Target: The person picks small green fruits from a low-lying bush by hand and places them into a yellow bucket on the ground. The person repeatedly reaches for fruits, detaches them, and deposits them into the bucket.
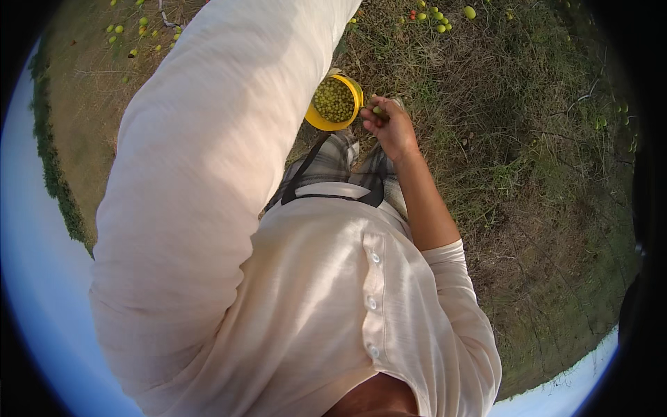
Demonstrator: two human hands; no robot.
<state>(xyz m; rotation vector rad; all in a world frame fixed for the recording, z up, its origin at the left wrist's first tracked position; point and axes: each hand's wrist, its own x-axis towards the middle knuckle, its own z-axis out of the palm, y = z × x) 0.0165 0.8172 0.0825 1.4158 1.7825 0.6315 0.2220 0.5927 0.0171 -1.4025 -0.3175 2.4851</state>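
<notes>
My right hand curls its fingers around a few small round fruits, green with a reddish one among them. It is just right of a yellow plastic bucket, in front of my legs. Many small green fruits lie inside the bucket. My left arm, in a cream sleeve, reaches up past the top edge of the view and covers part of the bucket's left side. My left hand is out of view.
Green fruits, a few of them red, show along the top, with more at upper left beside a thin twig. Dry and green grass covers the ground on the right. A dark strap crosses my waist.
</notes>
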